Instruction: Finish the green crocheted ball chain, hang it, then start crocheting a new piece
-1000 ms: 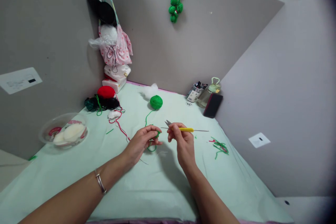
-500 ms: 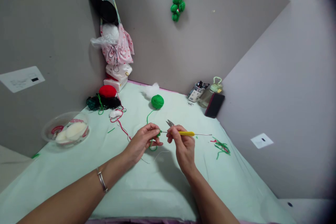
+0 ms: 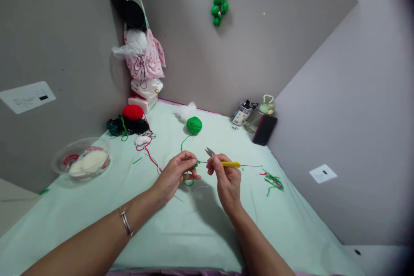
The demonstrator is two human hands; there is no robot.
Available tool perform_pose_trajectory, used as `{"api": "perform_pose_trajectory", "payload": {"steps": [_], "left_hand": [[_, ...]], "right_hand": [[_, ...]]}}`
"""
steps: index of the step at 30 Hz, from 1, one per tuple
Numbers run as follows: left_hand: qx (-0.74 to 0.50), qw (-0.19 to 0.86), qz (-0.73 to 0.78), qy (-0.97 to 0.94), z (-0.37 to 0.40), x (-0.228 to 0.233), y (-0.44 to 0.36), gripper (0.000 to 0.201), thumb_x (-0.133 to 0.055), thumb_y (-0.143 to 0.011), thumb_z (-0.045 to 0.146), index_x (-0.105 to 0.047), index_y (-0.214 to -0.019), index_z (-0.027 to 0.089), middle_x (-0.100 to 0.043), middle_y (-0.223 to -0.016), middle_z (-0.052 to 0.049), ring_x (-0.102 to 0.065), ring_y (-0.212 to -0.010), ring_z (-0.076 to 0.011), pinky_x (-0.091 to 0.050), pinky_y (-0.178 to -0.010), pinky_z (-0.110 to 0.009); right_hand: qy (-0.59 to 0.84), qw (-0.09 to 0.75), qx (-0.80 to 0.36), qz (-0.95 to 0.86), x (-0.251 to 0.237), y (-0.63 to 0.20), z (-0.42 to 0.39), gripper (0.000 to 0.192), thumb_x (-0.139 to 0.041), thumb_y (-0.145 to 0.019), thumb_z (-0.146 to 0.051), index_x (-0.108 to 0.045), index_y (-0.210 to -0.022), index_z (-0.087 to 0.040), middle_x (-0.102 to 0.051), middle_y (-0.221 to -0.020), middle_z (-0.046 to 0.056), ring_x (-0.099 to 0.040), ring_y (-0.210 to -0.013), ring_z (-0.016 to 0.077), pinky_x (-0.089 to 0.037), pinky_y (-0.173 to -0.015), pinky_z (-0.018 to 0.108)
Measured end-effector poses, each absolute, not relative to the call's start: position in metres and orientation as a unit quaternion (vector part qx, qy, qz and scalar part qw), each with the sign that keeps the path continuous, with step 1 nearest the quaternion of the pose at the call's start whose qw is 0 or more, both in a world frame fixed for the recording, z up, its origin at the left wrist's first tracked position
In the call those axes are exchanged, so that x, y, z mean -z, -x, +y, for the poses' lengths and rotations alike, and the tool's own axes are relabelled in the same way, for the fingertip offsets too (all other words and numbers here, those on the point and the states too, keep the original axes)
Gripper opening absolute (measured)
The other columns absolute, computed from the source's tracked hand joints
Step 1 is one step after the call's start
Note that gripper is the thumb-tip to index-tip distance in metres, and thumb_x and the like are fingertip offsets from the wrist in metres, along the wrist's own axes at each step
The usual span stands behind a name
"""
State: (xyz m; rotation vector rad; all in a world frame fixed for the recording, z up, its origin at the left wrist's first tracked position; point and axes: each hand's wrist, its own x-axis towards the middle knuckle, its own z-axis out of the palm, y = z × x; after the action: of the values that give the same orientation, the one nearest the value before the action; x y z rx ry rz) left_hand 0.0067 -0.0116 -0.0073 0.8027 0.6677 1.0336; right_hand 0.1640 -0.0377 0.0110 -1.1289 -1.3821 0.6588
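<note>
Between the thumb and fingers of my left hand [image 3: 178,169] is a small piece of green crochet [image 3: 196,164], mostly hidden by the fingers. My right hand [image 3: 227,181] grips a crochet hook [image 3: 231,164] by its yellow handle, and the hook's left end meets the green piece. Metal tips extend from both ends of the handle. Pointed scissor blades [image 3: 210,151] show just behind my right fingers; whether they are held or lying on the table I cannot tell. Green yarn [image 3: 182,142] runs from a green ball [image 3: 194,125] down to my left hand.
Left on the table [image 3: 207,233] stand a clear plastic bowl [image 3: 58,159] with pale round pads, a red yarn ball [image 3: 133,112] and dark yarn [image 3: 134,126]. White stuffing [image 3: 187,111] lies behind the green ball. Yarn scraps [image 3: 274,182], a phone [image 3: 265,130] and a bottle [image 3: 254,119] are at the right.
The right hand with the hook has shifted very slightly to the right. The left hand keeps its hold on the green crochet piece, almost unmoved.
</note>
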Motion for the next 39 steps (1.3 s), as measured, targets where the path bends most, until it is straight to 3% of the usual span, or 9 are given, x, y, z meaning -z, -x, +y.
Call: {"api": "perform_pose_trajectory", "payload": {"steps": [9,20,27,33,39], "left_hand": [[-0.467,0.745,0.299,-0.37,-0.013,0.006,-0.007,0.024,-0.079,-0.08,0.037,-0.063,-0.087,0.02,-0.056,-0.077,0.004,-0.059,-0.066,-0.0109,-0.057,-0.074,-0.031],[-0.457,0.74,0.297,-0.393,-0.015,0.003,-0.009,0.025,-0.081,-0.079,0.035,-0.064,-0.088,0.019,-0.069,-0.085,-0.001,-0.064,-0.074,-0.0139,-0.052,-0.077,-0.029],[-0.498,0.681,0.329,-0.424,-0.013,0.008,-0.008,0.012,-0.077,-0.081,0.031,-0.07,-0.084,0.021,-0.066,-0.087,0.001,-0.058,-0.088,-0.015,-0.042,-0.086,-0.026],[-0.487,0.663,0.342,-0.455,-0.012,-0.012,-0.001,0.02,-0.073,-0.085,0.037,-0.066,-0.077,0.019,-0.059,-0.071,0.002,-0.053,-0.074,-0.0155,-0.04,-0.075,-0.027],[-0.546,0.63,0.342,-0.433,-0.003,-0.027,0.015,0.021,-0.076,-0.084,0.033,-0.066,-0.097,0.019,-0.061,-0.072,0.003,-0.053,-0.074,-0.0126,-0.041,-0.076,-0.024]], "right_hand": [[0.493,0.573,-0.257,-0.602,-0.009,-0.164,-0.037,0.034,-0.053,-0.101,-0.042,-0.066,-0.078,-0.02,-0.063,-0.074,0.001,-0.058,-0.065,0.0142,-0.048,-0.065,0.03],[0.473,0.578,-0.281,-0.603,-0.006,-0.164,-0.033,0.018,-0.062,-0.097,-0.036,-0.072,-0.092,-0.021,-0.066,-0.081,0.002,-0.062,-0.069,0.015,-0.051,-0.069,0.03],[0.461,0.553,-0.341,-0.605,-0.009,-0.163,-0.034,0.008,-0.074,-0.086,-0.031,-0.075,-0.086,-0.023,-0.067,-0.085,0.002,-0.063,-0.078,0.0167,-0.051,-0.07,0.029],[0.46,0.586,-0.452,-0.491,-0.017,-0.168,-0.031,0.01,-0.08,-0.076,-0.026,-0.072,-0.08,-0.021,-0.068,-0.073,-0.001,-0.062,-0.068,0.0136,-0.05,-0.068,0.027],[0.415,0.61,-0.48,-0.475,-0.016,-0.172,-0.029,0.009,-0.081,-0.075,-0.02,-0.073,-0.079,-0.022,-0.069,-0.073,-0.002,-0.06,-0.067,0.0111,-0.048,-0.066,0.024]]}}
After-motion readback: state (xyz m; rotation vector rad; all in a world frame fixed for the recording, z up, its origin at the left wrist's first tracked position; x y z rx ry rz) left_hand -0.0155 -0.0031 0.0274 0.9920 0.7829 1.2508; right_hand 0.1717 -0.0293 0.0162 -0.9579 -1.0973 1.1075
